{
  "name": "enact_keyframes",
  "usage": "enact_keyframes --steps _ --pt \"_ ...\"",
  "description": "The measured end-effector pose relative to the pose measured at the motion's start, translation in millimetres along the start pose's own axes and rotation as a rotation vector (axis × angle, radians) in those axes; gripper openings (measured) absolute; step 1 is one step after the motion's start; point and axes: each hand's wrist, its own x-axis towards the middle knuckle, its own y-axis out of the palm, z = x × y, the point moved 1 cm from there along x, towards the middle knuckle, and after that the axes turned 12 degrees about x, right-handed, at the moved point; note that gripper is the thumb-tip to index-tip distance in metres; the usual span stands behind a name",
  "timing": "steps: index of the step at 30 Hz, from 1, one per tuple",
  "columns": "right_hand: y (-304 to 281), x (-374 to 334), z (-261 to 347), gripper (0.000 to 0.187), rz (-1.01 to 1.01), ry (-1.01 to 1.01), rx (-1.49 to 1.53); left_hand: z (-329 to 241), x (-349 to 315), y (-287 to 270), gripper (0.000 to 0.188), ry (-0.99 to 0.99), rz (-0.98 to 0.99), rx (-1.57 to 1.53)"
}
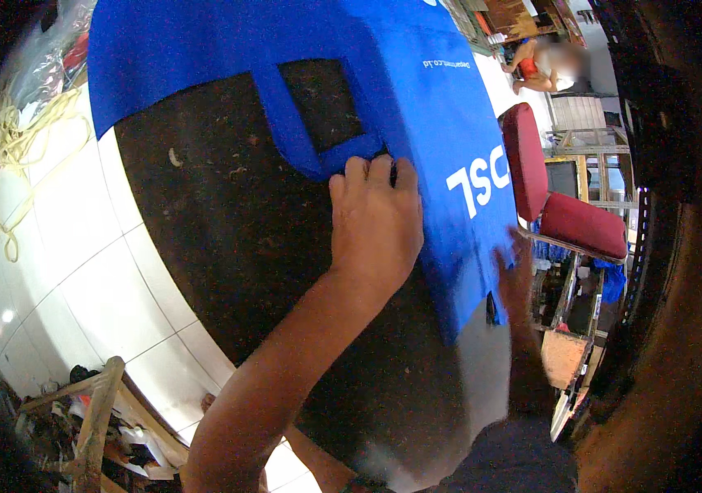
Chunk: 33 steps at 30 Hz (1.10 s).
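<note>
A large blue cloth (441, 123) with white lettering lies over a dark brown work surface (219, 164). From its near edge a blue fabric strap (285, 123) bends round in a loop, with the dark surface showing inside. My left hand (377, 218) is at the base of this strap, fingers curled down and closed on the cloth's edge; the fingertips are partly hidden. On the right, my right hand (512, 259) is beside the cloth's outer edge. It is dim and smeared, so its fingers cannot be read.
A red padded chair (565, 218) stands right of the surface. Farther back a person (544, 72) sits low on the floor. Pale cord (22, 140) lies on white tiles (96, 279) at the left. A wooden frame (100, 419) with mixed scraps stands at lower left.
</note>
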Motion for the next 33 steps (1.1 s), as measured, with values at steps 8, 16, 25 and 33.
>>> enact_keyframes --steps 8,16,25,33 --pt "53 -106 95 0.052 -0.025 -0.003 -0.004 -19 15 -14 0.019 -0.150 0.187 -0.415" --pt "60 -115 126 0.031 -0.291 0.046 0.023 -15 19 -24 0.025 0.068 -0.086 -0.468" --pt "65 -125 105 0.028 -0.322 -0.069 -0.060 -6 -2 -12 0.052 0.009 0.283 -0.409" --pt "88 -100 116 0.029 -0.305 -0.060 -0.012 7 -47 -34 0.063 0.208 0.035 -0.423"
